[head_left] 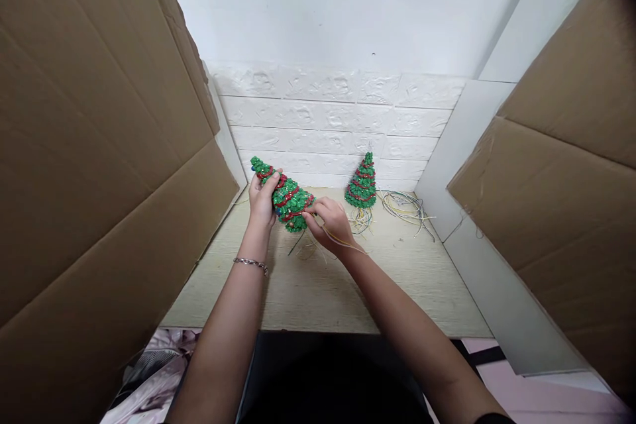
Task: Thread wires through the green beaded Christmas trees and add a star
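A green beaded tree [293,200] with red garlands is tilted, its tip to the upper left. My left hand [264,199] wraps round its upper part, with the thumb on top. My right hand [328,220] pinches at the lower right edge of this tree, where thin yellow and white strands run past the fingers; what exactly the fingertips grip is too small to make out. Loose wires hang beneath the tree's base. Another beaded tree [362,187] stands upright near the back wall, with wire ends spread in front of it.
Coiled wires [407,207] lie at the back right of the wooden table [318,301]. Cardboard panels [114,139] flank the left side, and more cardboard [556,146] the right. A white brick-patterned wall [318,112] closes the back.
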{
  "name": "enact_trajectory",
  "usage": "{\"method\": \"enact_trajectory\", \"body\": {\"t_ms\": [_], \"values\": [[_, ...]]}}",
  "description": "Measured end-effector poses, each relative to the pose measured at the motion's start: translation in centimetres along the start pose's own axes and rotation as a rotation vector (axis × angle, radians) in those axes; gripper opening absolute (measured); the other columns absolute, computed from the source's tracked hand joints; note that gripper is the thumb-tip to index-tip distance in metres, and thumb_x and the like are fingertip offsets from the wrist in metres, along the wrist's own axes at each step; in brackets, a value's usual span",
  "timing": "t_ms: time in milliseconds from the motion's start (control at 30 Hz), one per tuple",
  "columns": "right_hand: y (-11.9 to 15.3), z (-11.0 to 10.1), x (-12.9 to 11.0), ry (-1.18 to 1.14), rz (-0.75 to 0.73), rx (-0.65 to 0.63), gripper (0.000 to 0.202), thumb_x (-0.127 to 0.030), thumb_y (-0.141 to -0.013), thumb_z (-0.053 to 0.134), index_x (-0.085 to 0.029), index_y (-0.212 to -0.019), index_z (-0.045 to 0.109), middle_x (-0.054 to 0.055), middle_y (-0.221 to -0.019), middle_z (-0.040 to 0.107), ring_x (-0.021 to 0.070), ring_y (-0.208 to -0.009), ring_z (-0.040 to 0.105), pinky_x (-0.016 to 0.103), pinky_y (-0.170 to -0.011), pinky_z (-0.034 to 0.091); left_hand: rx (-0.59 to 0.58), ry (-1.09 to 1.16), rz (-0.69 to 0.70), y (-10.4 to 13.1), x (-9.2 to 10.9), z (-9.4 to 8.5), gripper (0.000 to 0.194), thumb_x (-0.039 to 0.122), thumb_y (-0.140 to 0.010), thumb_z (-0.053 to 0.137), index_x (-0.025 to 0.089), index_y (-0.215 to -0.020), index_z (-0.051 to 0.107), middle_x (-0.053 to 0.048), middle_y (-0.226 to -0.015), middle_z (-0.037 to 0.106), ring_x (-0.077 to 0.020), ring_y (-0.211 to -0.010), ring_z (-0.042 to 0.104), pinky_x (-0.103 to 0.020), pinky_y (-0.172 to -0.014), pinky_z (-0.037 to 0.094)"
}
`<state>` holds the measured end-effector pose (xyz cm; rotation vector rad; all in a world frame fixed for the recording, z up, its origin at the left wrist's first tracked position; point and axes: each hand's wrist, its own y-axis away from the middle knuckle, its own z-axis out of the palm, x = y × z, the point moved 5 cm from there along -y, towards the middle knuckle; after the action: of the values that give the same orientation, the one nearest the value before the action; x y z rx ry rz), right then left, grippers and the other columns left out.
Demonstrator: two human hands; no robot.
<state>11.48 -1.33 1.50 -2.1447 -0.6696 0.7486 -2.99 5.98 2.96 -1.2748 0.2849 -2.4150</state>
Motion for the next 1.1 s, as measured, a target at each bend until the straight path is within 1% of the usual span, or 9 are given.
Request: {"method": "enact_trajectory", "body": {"t_ms": [100,200,300,400,567,733,833,933,1100], "values": [[0.2,0.1,-0.3,-0.003,0.020,-0.029,0.031,-0.037,-0.091,0.039,-0.017,-0.079,0.060,0.006,-0.087,0.059,0.0161,-0.087,0.052,0.031,-0.082,0.037,0.005,-0.001,-0.011,0.0,-0.2,-0.1,0.038,0.032,-0.053,0.078,0.015,-0.081,0.058,-0.004,-0.085,0.064,-0.0101,-0.063,0.055,-0.024,-0.058,0.049],[0.4,-0.1,-0.4,-0.015,0.051,0.047,0.040,-0.040,-0.093,0.027,-0.014,-0.093,0.058,0.011,-0.109,0.055,0.0192,-0.103,0.047,0.034,-0.091,0.035,-0.019,-0.001,-0.012,0.1,-0.1,0.0,0.039,0.032,-0.054,0.078,0.016,-0.082,0.058,-0.004,-0.087,0.064,-0.0106,-0.063,0.056,-0.025,-0.059,0.049],[0.7,-0.1,-0.4,0.046,0.093,0.094,0.048,-0.043,-0.094,0.021,-0.012,-0.120,0.048,0.015,-0.135,0.037,0.0233,-0.122,0.034,0.040,-0.099,0.030,-0.063,-0.005,-0.018,0.4,0.1,0.3,0.042,0.032,-0.053,0.078,0.017,-0.086,0.057,-0.005,-0.091,0.065,-0.0133,-0.066,0.059,-0.027,-0.061,0.050],[0.9,0.6,-0.4,0.146,0.128,0.044,0.050,-0.042,-0.094,0.021,-0.017,-0.135,0.034,0.013,-0.146,0.022,0.0259,-0.130,0.024,0.045,-0.102,0.026,-0.114,-0.018,-0.035,0.7,0.2,0.7,0.045,0.031,-0.051,0.078,0.017,-0.087,0.057,-0.006,-0.092,0.066,-0.0141,-0.069,0.060,-0.027,-0.062,0.050],[1.1,1.4,0.1,0.217,0.195,0.012,0.054,-0.048,-0.092,0.024,-0.023,-0.140,0.028,0.012,-0.148,0.019,0.0312,-0.132,0.021,0.055,-0.101,0.023,-0.157,-0.015,-0.076,0.9,-0.2,1.2,0.047,0.030,-0.049,0.079,0.016,-0.089,0.057,-0.007,-0.092,0.067,-0.0142,-0.067,0.061,-0.026,-0.061,0.050],[1.1,1.4,0.5,0.250,0.162,0.020,0.076,-0.064,-0.083,0.034,-0.017,-0.141,0.023,0.017,-0.147,0.019,0.0336,-0.133,0.019,0.059,-0.102,0.018,-0.055,0.064,-0.090,0.6,-0.2,0.6,0.043,0.032,-0.052,0.077,0.017,-0.086,0.055,-0.005,-0.088,0.066,-0.0130,-0.063,0.059,-0.027,-0.060,0.050],[1.0,1.0,0.1,0.259,0.124,0.030,0.081,-0.067,-0.081,0.036,-0.015,-0.141,0.020,0.019,-0.145,0.022,0.0331,-0.133,0.020,0.057,-0.104,0.017,0.004,0.131,-0.078,0.3,0.1,0.0,0.041,0.033,-0.054,0.075,0.017,-0.085,0.054,-0.003,-0.083,0.065,-0.0135,-0.063,0.060,-0.027,-0.060,0.050],[1.1,0.4,-0.5,0.242,0.084,0.038,0.075,-0.062,-0.083,0.036,-0.015,-0.140,0.024,0.018,-0.144,0.024,0.0325,-0.132,0.023,0.056,-0.104,0.017,0.031,0.163,-0.083,0.1,0.2,-0.4,0.041,0.034,-0.054,0.075,0.018,-0.084,0.053,-0.003,-0.081,0.065,-0.0146,-0.064,0.060,-0.028,-0.060,0.050],[1.6,-0.7,-1.2,0.213,-0.068,0.093,0.051,-0.050,-0.091,0.024,-0.026,-0.134,0.038,0.009,-0.145,0.025,0.0286,-0.132,0.025,0.055,-0.105,0.015,0.033,0.130,-0.063,0.1,0.2,-0.3,0.042,0.034,-0.051,0.076,0.018,-0.084,0.054,-0.003,-0.081,0.065,-0.0133,-0.062,0.059,-0.027,-0.058,0.050]]}}
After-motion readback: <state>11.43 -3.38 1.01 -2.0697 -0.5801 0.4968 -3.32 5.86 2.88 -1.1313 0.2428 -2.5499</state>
